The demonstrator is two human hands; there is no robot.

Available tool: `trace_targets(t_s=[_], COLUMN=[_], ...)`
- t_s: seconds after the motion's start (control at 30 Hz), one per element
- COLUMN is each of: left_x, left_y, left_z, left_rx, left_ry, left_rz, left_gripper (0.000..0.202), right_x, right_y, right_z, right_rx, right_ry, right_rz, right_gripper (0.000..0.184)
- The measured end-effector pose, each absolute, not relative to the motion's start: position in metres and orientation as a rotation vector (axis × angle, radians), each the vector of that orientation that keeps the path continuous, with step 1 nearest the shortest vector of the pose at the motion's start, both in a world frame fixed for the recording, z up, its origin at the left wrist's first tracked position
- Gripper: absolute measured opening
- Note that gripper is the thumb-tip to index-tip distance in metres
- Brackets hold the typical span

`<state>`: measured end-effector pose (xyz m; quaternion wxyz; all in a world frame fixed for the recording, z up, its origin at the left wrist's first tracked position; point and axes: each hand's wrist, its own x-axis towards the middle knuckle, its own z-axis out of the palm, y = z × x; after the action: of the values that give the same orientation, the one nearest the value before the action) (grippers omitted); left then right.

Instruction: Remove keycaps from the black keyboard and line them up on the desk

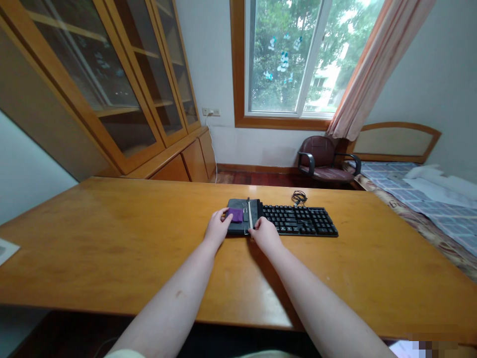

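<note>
A flat dark case (233, 230) lies on the desk against the left end of a black keyboard (298, 220). On it rest a small folded purple cloth (235, 215) and thin metal tools (244, 209). My left hand (218, 226) is closed at the case's left edge, its thumb touching the cloth; the fingers underneath are partly hidden. Over the case's right side, my right hand (265, 232) pinches the near end of a slim pale stick-like tool (250, 214) with a dark tip, pointing away from me. Its exact kind is too small to tell.
A coiled black cable (299, 197) lies behind the keyboard on the wooden desk (130, 248). White paper (7, 251) is at the far left edge. Beyond the desk stand a glass-door cabinet (149, 74), a dark red armchair (322, 159) and a bed (421, 194).
</note>
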<state>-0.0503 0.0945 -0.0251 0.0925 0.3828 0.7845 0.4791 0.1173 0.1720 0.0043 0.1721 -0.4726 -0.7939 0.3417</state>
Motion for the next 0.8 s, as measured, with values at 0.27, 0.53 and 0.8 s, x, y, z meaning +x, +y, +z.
trace_targets(t_s=[0.27,0.53,0.8], left_x=[-0.055,-0.055,-0.057], left_y=[0.096,0.1,0.098], left_z=[-0.032,-0.034,-0.033], left_rx=[1.147,1.143,1.16], left_ry=[2.302,2.303,2.31], left_rz=[1.44,1.452,1.449], left_gripper=[0.039,0.037,0.036], right_x=[0.17,0.335,0.371], right_y=[0.198,0.307,0.316], right_z=[0.013,0.013,-0.02], right_rx=[-1.189,-1.786,-2.052], right_ry=[-1.864,-1.671,-1.775], right_rz=[1.337,0.495,0.398], right_gripper=[0.019,0.032,0.034])
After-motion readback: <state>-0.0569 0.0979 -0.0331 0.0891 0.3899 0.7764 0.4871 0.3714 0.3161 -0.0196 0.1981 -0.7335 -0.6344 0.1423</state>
